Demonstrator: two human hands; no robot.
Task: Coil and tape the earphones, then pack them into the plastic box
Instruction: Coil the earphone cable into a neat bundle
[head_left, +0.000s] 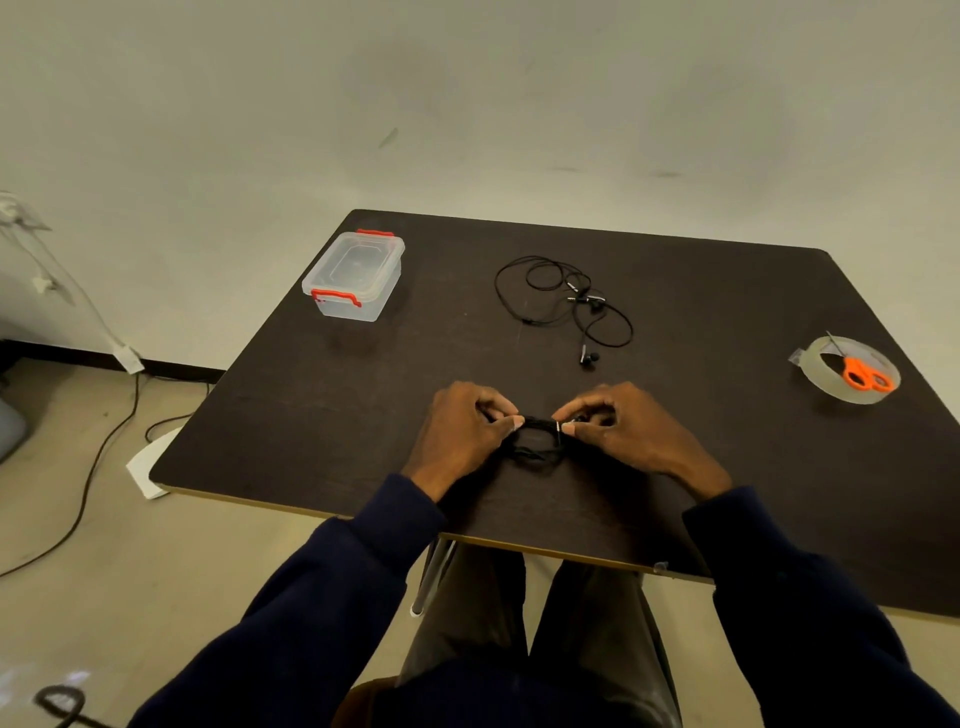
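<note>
Nearest, left hand and right hand pinching coiled black earphones between them, low over bench near its front edge. Farther back: closed plastic box at left, loose earphones centre, orange-handled scissors lying in tape roll at right.

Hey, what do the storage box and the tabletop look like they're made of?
The box looks like clear, glossy plastic: its walls are see-through and catch highlights. The table looks like dark brown matte board, probably laminated wood, since a pale core shows along its near edge.
</note>
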